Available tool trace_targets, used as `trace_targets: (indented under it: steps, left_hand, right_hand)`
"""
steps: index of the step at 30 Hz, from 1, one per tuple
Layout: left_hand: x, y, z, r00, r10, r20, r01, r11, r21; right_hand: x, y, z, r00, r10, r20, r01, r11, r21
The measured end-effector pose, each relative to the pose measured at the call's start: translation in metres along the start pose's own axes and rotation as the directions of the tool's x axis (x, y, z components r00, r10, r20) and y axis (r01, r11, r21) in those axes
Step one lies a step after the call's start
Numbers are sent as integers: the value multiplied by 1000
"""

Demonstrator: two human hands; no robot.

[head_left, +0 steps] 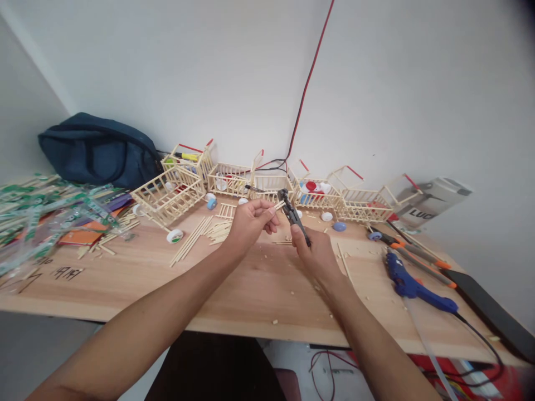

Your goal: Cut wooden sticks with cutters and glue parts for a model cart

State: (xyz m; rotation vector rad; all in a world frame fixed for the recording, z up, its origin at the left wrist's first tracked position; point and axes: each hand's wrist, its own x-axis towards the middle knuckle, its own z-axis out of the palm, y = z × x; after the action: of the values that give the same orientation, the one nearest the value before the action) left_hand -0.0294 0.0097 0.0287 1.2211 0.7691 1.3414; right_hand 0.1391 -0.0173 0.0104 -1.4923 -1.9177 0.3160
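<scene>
Left hand [253, 220] pinches at least one stick [278, 205], dead centre, at the jaws of the pliers [291, 214] gripped in the right hand [317, 252]. Carts [169, 195] span 10 to 2 o'clock, seemingly mostly built. Left: small ladder [226, 210], unattached, and loose sticks [192, 240], both around 9, so partway. Glue gun [412, 285] at 4, unheld.

Cream sticks [278, 205], blackish hand tool [291, 213], red cart handles [355, 172], blue glue gun [403, 278], navy bag [100, 149]
</scene>
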Motion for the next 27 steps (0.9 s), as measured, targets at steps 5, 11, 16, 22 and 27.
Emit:
trace_targets:
  steps: [5,11,16,22,27]
  left_hand:
    - [3,-3,-2,996,-44,82,50,996,-74]
    - [10,4,-12,971,-154,184,137,985,104]
    - [20,21,-51,980,-87,177,-85,622,778]
    - [22,26,-88,990,-134,-50,59,69,996]
    - [20,30,-90,967,-233,-98,89,-51,995]
  right_hand:
    - [1,5,-1,994,105,-41,-94,973,211]
    - [5,14,-5,989,149,12,-142,913,381]
    - [5,12,-5,989,138,51,-146,899,412]
    - [6,13,-6,988,147,47,-153,903,402]
    - [7,15,-5,989,146,39,-149,902,404]
